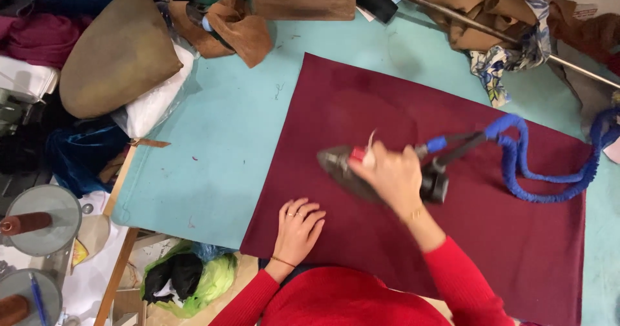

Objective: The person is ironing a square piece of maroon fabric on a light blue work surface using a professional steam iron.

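On the turquoise table (219, 152), seen from the head cam, there's a big rectangle of maroon fabric (400, 113) spread flat, pretty smooth, with its near left corner right at the table edge. Right hand (391, 176) is wrapped tight around the handle of a dark iron (342, 168), pointy nose facing left, sitting on the cloth about mid-piece. A blue sleeved hose (542, 184) loops off the back of it to the right. Left hand (298, 228) lies open, palm down, fingers spread on the fabric near that corner, gripping nothing. Brown scraps (239, 32) are piled at the far edge.
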